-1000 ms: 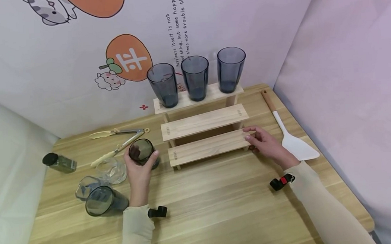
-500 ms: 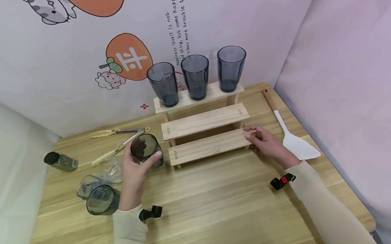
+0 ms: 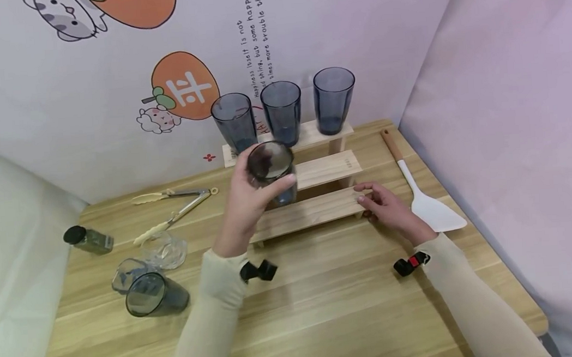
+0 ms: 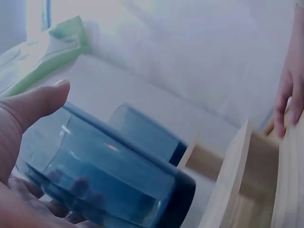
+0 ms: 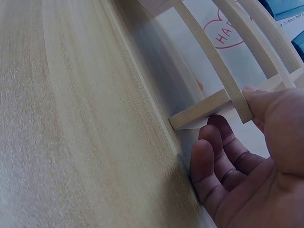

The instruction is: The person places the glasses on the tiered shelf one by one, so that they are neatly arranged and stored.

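Note:
My left hand (image 3: 242,208) grips a dark blue-grey drinking glass (image 3: 283,194) and carries it above the lower steps of a three-tier wooden rack (image 3: 317,211). In the left wrist view the fingers wrap behind the held glass (image 4: 109,166). My right hand (image 3: 390,209) holds the right end of the rack's lowest step. Its thumb lies at the step's edge and its fingers curl below, as the right wrist view shows around the wooden step (image 5: 216,61). On the top tier stand three matching glasses, the left glass (image 3: 235,119), the middle glass (image 3: 282,110) and the right glass (image 3: 334,102).
Left on the table (image 3: 323,307) are another dark glass (image 3: 172,296), clear glassware (image 3: 165,251), a faceted clear piece (image 3: 127,274), tongs (image 3: 184,209) and a black-capped jar (image 3: 89,239). A white spatula (image 3: 435,210) lies at the right. A printed wall sheet (image 3: 370,20) hangs behind the rack.
My left hand has lifted the glass from the table beside the tongs and moved it rightward and up, over the rack. The right hand has stayed at the lowest step.

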### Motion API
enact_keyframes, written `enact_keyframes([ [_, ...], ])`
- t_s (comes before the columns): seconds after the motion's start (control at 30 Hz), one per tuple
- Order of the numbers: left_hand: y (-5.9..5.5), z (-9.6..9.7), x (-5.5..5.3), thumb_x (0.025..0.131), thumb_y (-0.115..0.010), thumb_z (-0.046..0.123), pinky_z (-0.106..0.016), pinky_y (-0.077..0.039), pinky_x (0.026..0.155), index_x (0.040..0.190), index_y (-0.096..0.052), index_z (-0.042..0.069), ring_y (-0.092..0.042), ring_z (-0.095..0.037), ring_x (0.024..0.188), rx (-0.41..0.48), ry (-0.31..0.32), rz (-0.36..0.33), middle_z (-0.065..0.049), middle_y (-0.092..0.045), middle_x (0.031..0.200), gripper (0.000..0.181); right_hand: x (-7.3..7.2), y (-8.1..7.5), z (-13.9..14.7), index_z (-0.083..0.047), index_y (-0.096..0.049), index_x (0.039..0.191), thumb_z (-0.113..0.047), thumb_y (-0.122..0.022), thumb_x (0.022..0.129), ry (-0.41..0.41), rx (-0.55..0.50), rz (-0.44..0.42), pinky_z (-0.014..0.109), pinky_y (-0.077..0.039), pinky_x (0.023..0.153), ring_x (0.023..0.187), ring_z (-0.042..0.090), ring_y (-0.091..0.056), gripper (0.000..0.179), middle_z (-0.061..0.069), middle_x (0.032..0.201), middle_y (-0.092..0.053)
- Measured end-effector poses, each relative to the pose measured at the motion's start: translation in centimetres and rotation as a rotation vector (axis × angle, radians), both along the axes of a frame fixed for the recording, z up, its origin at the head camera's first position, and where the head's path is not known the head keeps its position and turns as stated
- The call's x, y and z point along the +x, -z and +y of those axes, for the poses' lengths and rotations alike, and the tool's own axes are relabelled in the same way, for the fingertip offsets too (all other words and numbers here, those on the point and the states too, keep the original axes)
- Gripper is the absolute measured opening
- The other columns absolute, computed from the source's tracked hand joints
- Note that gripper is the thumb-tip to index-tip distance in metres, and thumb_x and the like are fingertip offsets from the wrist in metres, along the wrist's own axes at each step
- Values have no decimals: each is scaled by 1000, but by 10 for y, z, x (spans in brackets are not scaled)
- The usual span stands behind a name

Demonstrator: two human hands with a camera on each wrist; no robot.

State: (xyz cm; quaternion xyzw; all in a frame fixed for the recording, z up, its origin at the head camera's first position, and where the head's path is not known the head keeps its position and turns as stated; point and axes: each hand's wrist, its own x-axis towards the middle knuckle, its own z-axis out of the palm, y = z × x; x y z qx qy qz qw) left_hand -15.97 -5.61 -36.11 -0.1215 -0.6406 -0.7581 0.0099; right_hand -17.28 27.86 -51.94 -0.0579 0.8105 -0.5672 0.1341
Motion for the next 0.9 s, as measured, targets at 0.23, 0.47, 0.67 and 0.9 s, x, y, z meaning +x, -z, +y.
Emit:
enact_keyframes([
  [0.23,6,68,-35,77,-92,24,-35,-46,101,145,-48,23,-52,-20,125,-86,-13,-58,-1,-51,137,81,-1,3,2,-16,-48,144,-33,-52,108,6,17,0,36,-54,70,87,34,-62,41,19,106,-57],
  [0.47,19,106,-53,77,-92,36,-30,-44,99,143,-50,22,-47,-11,117,-244,-85,17,3,-44,132,79,-3,4,2,-15,-48,144,-33,-52,108,-6,1,11,38,-54,71,87,36,-62,41,20,106,-56],
  [0.67,24,122,-56,77,-89,43,-33,-43,100,149,-45,22,-46,-11,120,-292,-122,6,3,-42,137,87,-4,5,1,-14,-49,142,-33,-52,108,-4,-21,12,36,-54,67,82,36,-61,39,20,100,-55],
  [0.9,30,133,-59,76,-90,45,-34,-42,102,151,-42,23,-45,-13,122,-297,-156,-18,2,-40,139,92,-4,5,0,-13,-50,141,-31,-52,108,7,-33,8,35,-53,65,80,34,-60,38,19,98,-55],
])
